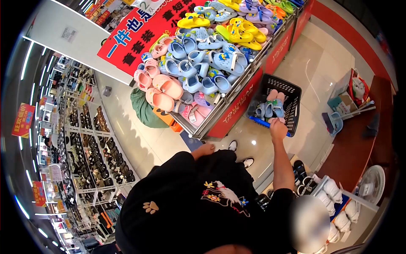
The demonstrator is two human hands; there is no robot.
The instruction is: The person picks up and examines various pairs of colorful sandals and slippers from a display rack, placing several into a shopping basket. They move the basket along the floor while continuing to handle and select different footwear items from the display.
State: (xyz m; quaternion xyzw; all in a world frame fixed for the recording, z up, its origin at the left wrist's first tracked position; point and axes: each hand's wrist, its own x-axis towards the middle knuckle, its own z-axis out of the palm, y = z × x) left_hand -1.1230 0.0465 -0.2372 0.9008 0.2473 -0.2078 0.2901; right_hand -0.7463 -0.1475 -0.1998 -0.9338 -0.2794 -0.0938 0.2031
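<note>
From the head view you look down over your black shirt at a shop floor. Your right hand reaches forward and is closed around the blue handle of a black basket, which hangs at your right, just beside the red front of the display bin. Inside the basket lie a few small clogs, blue and pink, piled against the near wall.

Your left hand sits low against your body, close to the near corner of the bin. Only its back and knuckles show past the shirt, so you cannot tell whether its fingers are open or curled, and nothing shows in it.

The bin stands ahead of you, heaped with clogs: pink ones at the near left end, light blue ones in the middle, yellow ones and purple further off. A red sign with white characters leans behind the pile. A green bag lies on the floor at the bin's left end. Shelves of shoes run down your left side. A white fan stands at the far right.
</note>
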